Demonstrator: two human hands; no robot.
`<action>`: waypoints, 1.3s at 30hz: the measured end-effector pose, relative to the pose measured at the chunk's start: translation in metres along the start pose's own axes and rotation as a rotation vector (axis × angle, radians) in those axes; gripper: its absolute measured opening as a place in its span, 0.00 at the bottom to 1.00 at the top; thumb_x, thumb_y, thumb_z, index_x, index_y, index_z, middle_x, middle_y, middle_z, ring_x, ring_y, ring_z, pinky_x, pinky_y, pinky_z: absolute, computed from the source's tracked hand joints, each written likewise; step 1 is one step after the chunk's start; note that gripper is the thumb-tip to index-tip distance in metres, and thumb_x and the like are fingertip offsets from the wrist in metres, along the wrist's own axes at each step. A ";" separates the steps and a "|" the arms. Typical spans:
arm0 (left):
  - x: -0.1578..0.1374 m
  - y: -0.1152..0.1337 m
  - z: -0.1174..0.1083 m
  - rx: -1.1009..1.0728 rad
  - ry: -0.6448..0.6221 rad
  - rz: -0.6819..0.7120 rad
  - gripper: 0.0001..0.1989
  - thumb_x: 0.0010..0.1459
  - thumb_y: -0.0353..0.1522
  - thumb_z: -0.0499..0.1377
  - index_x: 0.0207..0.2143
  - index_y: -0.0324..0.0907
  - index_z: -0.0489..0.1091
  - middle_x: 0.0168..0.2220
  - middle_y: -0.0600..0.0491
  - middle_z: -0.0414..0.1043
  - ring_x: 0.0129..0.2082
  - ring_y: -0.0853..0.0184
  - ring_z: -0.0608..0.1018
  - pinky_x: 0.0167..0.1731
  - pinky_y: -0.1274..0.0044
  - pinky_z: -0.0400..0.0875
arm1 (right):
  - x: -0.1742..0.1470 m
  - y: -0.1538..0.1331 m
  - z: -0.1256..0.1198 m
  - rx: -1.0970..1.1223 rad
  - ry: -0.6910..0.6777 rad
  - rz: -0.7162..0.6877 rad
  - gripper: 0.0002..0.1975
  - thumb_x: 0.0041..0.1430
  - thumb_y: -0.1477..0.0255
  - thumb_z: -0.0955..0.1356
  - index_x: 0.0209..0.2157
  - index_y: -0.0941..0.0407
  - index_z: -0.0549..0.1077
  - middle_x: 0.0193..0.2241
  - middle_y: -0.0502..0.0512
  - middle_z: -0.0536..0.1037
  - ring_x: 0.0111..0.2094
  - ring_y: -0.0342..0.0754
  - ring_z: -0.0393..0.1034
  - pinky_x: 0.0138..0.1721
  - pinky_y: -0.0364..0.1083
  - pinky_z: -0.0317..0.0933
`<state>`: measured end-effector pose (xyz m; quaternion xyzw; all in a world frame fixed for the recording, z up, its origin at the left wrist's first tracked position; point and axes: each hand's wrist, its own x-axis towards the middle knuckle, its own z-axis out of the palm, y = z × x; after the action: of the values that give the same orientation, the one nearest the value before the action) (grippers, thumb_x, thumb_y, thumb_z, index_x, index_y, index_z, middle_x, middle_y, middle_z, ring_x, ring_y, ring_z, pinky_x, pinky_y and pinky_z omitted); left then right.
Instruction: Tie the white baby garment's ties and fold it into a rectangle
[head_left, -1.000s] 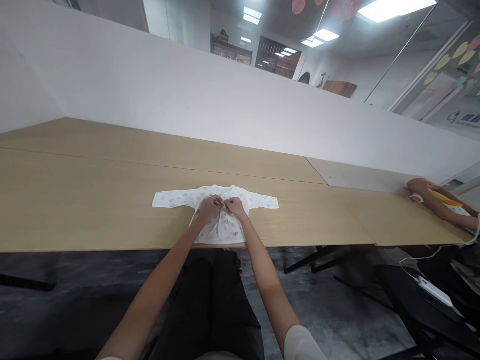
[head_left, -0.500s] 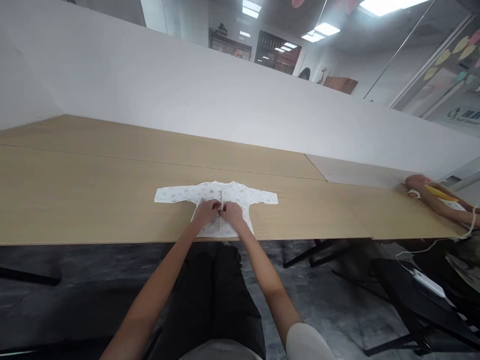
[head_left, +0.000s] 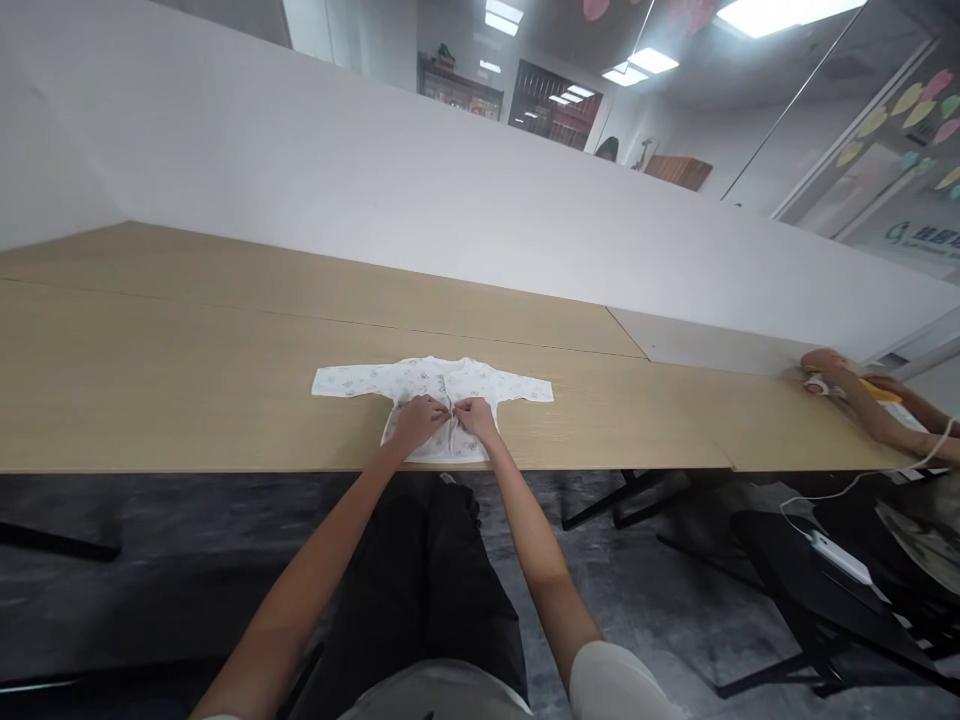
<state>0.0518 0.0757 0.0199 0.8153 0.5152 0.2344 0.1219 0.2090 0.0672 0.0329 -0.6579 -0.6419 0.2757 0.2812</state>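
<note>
A small white baby shirt with a faint print lies spread on the wooden table, sleeves stretched out to both sides. Its front opening runs down the middle. My left hand pinches the edge of the opening from the left. From the right, my right hand grips the opposite edge, fingers closed. Both hands rest low on the shirt's front, fingertips only a little apart. The fastening between the fingers is too small to make out.
The wooden table runs along a white partition. At the far right another person's arms reach over a doll in yellow and white. A black chair with a white power strip stands below.
My hands have shifted slightly to the right along the opening, and the gap between my fingertips has widened a little. The shirt stays spread on the table.
</note>
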 end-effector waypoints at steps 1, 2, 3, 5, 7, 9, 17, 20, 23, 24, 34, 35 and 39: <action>0.000 0.003 0.001 0.027 0.009 -0.004 0.15 0.59 0.39 0.55 0.37 0.42 0.79 0.40 0.46 0.78 0.44 0.58 0.76 0.46 0.71 0.67 | 0.001 0.001 0.000 0.017 0.010 0.004 0.09 0.52 0.76 0.66 0.25 0.58 0.79 0.20 0.49 0.77 0.27 0.43 0.72 0.31 0.38 0.60; 0.001 0.005 0.002 0.049 0.010 -0.009 0.15 0.59 0.39 0.55 0.37 0.43 0.79 0.40 0.46 0.78 0.44 0.57 0.76 0.46 0.70 0.67 | 0.002 0.001 0.001 0.032 0.021 0.014 0.08 0.51 0.77 0.66 0.27 0.58 0.79 0.22 0.49 0.78 0.28 0.44 0.73 0.32 0.38 0.61; 0.002 0.006 0.003 0.064 0.006 -0.017 0.14 0.58 0.38 0.56 0.37 0.43 0.79 0.39 0.45 0.78 0.44 0.57 0.76 0.46 0.70 0.67 | 0.002 0.002 0.001 0.044 0.032 0.028 0.08 0.49 0.78 0.67 0.28 0.58 0.79 0.24 0.50 0.80 0.29 0.44 0.74 0.32 0.39 0.62; 0.004 0.008 0.003 0.062 -0.009 -0.042 0.11 0.56 0.36 0.58 0.36 0.43 0.79 0.39 0.46 0.78 0.44 0.57 0.76 0.47 0.70 0.66 | 0.004 0.002 0.002 0.060 0.052 0.053 0.09 0.48 0.79 0.67 0.30 0.57 0.80 0.29 0.51 0.81 0.32 0.45 0.75 0.34 0.39 0.63; 0.006 0.007 0.003 -0.001 -0.020 -0.075 0.10 0.54 0.34 0.58 0.35 0.43 0.79 0.39 0.47 0.78 0.43 0.58 0.76 0.46 0.71 0.66 | 0.005 0.002 0.002 0.068 0.060 0.065 0.09 0.48 0.79 0.68 0.32 0.57 0.80 0.32 0.52 0.82 0.35 0.45 0.76 0.36 0.39 0.64; 0.007 0.006 0.001 -0.113 -0.036 -0.106 0.11 0.54 0.33 0.57 0.35 0.43 0.79 0.38 0.48 0.79 0.41 0.60 0.77 0.44 0.73 0.68 | 0.004 0.002 0.001 0.076 0.059 0.070 0.09 0.48 0.80 0.69 0.32 0.57 0.80 0.32 0.52 0.82 0.36 0.46 0.77 0.37 0.39 0.65; 0.008 0.002 -0.004 -0.295 -0.049 -0.194 0.15 0.54 0.36 0.54 0.36 0.40 0.79 0.36 0.48 0.81 0.35 0.63 0.79 0.36 0.76 0.69 | -0.004 -0.003 0.003 0.169 0.050 0.036 0.11 0.52 0.78 0.68 0.36 0.58 0.81 0.32 0.53 0.83 0.35 0.45 0.77 0.38 0.39 0.66; 0.007 0.003 -0.006 -0.307 -0.044 -0.191 0.15 0.54 0.37 0.54 0.35 0.40 0.79 0.35 0.49 0.81 0.35 0.62 0.79 0.36 0.76 0.69 | -0.007 -0.002 0.003 0.195 0.060 0.025 0.11 0.53 0.76 0.68 0.36 0.58 0.81 0.30 0.53 0.82 0.32 0.45 0.76 0.36 0.39 0.66; 0.007 0.005 -0.009 -0.306 -0.040 -0.212 0.15 0.53 0.36 0.55 0.35 0.40 0.79 0.36 0.48 0.81 0.35 0.62 0.79 0.36 0.76 0.70 | -0.010 -0.002 0.002 0.225 0.059 0.028 0.11 0.54 0.75 0.66 0.36 0.58 0.81 0.26 0.51 0.81 0.27 0.43 0.74 0.31 0.38 0.65; 0.007 0.006 -0.010 -0.306 -0.042 -0.218 0.15 0.53 0.36 0.55 0.35 0.40 0.79 0.36 0.48 0.81 0.36 0.62 0.79 0.37 0.76 0.70 | -0.011 -0.002 0.003 0.243 0.052 0.037 0.12 0.55 0.75 0.66 0.37 0.58 0.81 0.25 0.51 0.81 0.25 0.43 0.73 0.29 0.38 0.64; 0.006 0.009 -0.015 -0.398 -0.062 -0.208 0.14 0.50 0.38 0.54 0.30 0.41 0.77 0.31 0.51 0.80 0.34 0.61 0.79 0.34 0.76 0.70 | -0.012 -0.001 0.007 0.281 0.122 0.012 0.08 0.51 0.72 0.70 0.34 0.57 0.80 0.32 0.54 0.82 0.33 0.46 0.76 0.33 0.39 0.66; 0.006 0.010 -0.015 -0.411 -0.061 -0.206 0.14 0.50 0.38 0.54 0.29 0.41 0.77 0.29 0.52 0.79 0.33 0.61 0.78 0.34 0.76 0.70 | -0.012 -0.001 0.007 0.282 0.128 0.015 0.08 0.51 0.72 0.70 0.34 0.57 0.80 0.32 0.54 0.82 0.33 0.46 0.76 0.33 0.39 0.65; 0.003 0.012 -0.017 -0.436 -0.059 -0.203 0.15 0.49 0.39 0.53 0.28 0.41 0.76 0.24 0.54 0.76 0.32 0.62 0.77 0.30 0.77 0.68 | -0.013 -0.001 0.005 0.249 0.080 0.038 0.07 0.52 0.70 0.70 0.30 0.58 0.80 0.27 0.53 0.81 0.29 0.44 0.73 0.31 0.39 0.62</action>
<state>0.0534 0.0723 0.0402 0.7202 0.5281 0.3028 0.3327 0.2041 0.0547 0.0305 -0.6406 -0.5783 0.3322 0.3805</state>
